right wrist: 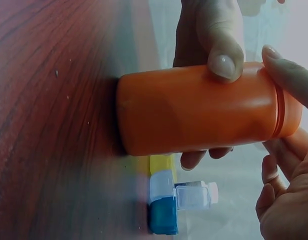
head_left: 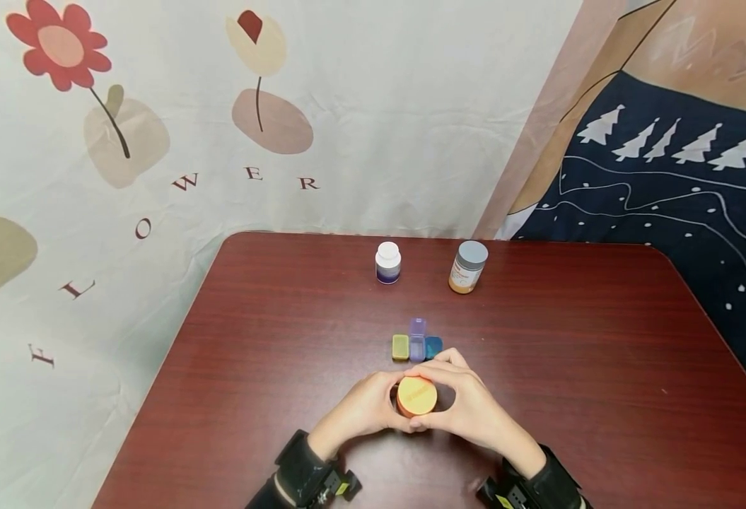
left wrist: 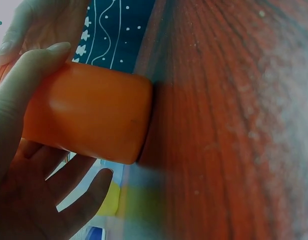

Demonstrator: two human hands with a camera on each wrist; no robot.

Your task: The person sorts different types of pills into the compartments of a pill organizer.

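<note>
An orange pill bottle [head_left: 417,397] stands upright between my two hands, its base at the tabletop. My left hand [head_left: 369,404] grips the bottle's body [right wrist: 194,110], thumb on the near side and fingers behind. Around the lid at the top, the thumb and fingers of my right hand [head_left: 471,404] are curled. Just beyond the hands lies a small pill organizer [head_left: 417,348] with yellow, purple and blue compartments. Its purple lid [head_left: 418,327] is raised, while the yellow one looks closed. My right fingers partly cover the blue compartment [right wrist: 164,216] in the head view.
Toward the back edge of the dark red table [head_left: 283,318] stand a white bottle [head_left: 388,264] with a purple-blue label and a clear jar [head_left: 468,267] with a grey lid. Printed cloths [head_left: 398,141] hang behind and beside the table.
</note>
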